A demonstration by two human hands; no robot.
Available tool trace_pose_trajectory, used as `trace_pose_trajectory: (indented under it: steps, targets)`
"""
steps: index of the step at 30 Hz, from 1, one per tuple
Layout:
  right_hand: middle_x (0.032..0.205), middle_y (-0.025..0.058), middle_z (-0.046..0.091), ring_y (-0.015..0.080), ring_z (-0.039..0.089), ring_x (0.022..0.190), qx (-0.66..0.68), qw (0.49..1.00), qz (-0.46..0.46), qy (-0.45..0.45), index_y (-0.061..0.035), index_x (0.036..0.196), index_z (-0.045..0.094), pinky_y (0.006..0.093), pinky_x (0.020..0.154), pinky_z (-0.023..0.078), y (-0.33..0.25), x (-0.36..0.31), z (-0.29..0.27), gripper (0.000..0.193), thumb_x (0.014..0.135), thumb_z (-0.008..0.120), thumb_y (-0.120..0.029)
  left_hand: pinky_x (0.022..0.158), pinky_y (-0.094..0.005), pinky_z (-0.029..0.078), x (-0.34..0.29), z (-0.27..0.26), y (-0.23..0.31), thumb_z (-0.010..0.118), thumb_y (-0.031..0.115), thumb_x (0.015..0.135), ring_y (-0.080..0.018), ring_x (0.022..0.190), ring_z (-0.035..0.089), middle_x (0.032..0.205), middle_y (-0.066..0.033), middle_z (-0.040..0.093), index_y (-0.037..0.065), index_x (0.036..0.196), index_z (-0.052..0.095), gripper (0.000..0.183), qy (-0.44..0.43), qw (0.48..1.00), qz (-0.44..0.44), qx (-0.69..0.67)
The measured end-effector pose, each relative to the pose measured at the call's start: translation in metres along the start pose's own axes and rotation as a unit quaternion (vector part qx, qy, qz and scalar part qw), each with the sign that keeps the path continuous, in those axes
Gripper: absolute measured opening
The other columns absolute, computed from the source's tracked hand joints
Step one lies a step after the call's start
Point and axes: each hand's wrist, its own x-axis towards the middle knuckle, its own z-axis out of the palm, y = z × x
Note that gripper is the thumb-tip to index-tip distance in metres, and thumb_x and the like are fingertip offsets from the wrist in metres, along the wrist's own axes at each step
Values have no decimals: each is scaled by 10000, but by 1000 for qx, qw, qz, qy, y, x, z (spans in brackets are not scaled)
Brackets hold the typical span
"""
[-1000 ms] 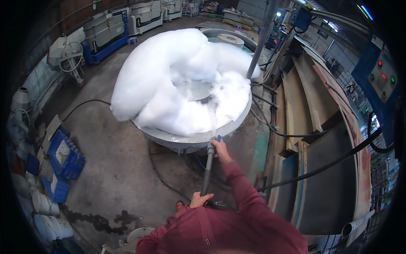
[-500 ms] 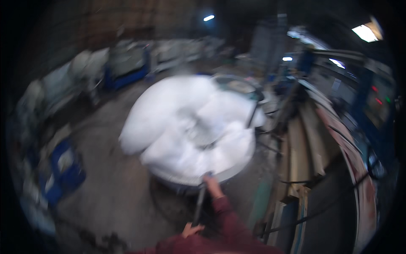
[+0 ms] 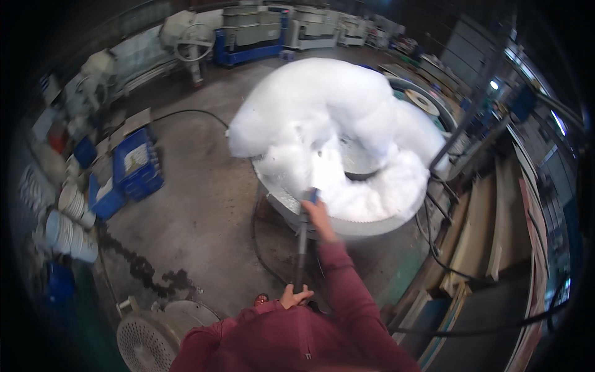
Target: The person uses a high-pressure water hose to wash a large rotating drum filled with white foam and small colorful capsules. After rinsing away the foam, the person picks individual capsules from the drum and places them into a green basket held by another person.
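Note:
White foam (image 3: 304, 93) is heaped in a ring over a large round tub (image 3: 372, 228), bulging past its far and left edges. Near the middle, a grey inner surface (image 3: 356, 155) shows through a gap. My right hand (image 3: 318, 217) is closed around the upper end of a dark hose (image 3: 302, 251), just over the tub's near rim. Its blue tip (image 3: 313, 194) points into the foam. Lower down, close to my body, my left hand (image 3: 294, 297) wraps the same hose. How the hose runs on beneath my left hand is hidden.
Wooden boards (image 3: 474, 217) and a sloping trough stand close on the right, with black cables around them. Blue crates (image 3: 136, 162) and white buckets (image 3: 71, 235) are at the left. A perforated round housing (image 3: 145, 341) sits at the lower left. Machines (image 3: 251, 31) line the back.
My view has swung, so the tub sits farther up and right, and the picture is sharper. The hose tip has moved inward past the near rim; both hands keep their hold.

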Motion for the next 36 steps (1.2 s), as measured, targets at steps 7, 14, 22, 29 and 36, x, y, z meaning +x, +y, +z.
trace_pose_trajectory:
  steps: [7,14,22,29,36]
  targets:
    - [774,66,528,193,568,630,289,940,171,65,-51,1008,478,402,506,527,38,4,-126,293,744,566,-143,394,-244,285,36,39,43,684,228,765,-62,422,406,501,25,429,81,603,501,285,-30,979,-83,185]
    - [698,52,538,182,563,606,233,971,41,27,-75,901,521,375,542,523,-93,37,-147,208,805,543,-258,390,-220,294,39,79,116,631,220,820,-50,411,388,509,28,427,59,750,511,212,-112,984,33,136]
    - [729,54,499,157,528,527,235,969,70,-28,-37,955,480,296,373,479,-120,32,-59,272,752,584,-184,369,-231,245,16,73,92,557,264,888,-79,362,317,473,6,366,85,722,420,280,-122,991,-18,-49]
    - [642,57,509,186,528,511,277,947,162,-9,-54,854,505,367,435,499,-55,26,-97,169,771,581,-179,378,-220,273,11,69,89,606,338,849,-56,390,334,499,30,378,80,709,439,337,-85,995,-57,1]
    - [658,52,530,179,552,532,288,955,73,-9,-78,831,504,376,473,524,-107,47,-120,171,762,609,-194,364,-223,289,26,69,125,625,366,826,-61,381,371,484,32,391,84,682,466,354,-82,986,13,147]
